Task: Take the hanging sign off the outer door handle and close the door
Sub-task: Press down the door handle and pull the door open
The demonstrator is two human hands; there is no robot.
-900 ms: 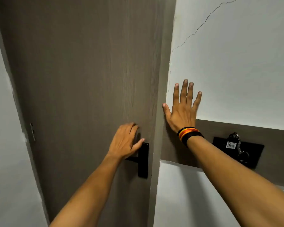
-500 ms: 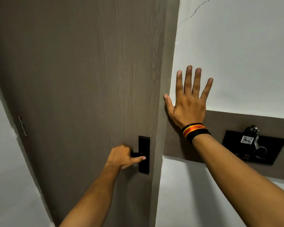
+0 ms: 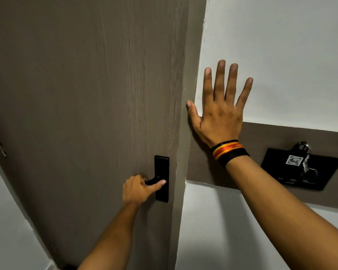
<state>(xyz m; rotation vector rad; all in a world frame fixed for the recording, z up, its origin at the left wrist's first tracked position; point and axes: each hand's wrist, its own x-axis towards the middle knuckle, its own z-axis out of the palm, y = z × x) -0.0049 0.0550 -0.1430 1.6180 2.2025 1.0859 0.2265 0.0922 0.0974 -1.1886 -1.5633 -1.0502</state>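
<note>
Gripping door handle inside left-hand fingers, right hand flat on wall

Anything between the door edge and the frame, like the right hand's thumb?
Nothing visible. The door edge already meets the frame. The right hand lies flat on the wall, thumb against the frame face. The left hand grips the handle.

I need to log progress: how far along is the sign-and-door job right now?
Looks done: the brown wood-grain door sits against its frame, and no sign hangs on the black lever handle. In hand: the left hand grips that handle; the right hand lies flat on the white wall. Left: letting go; where the sign went is not visible.
</note>
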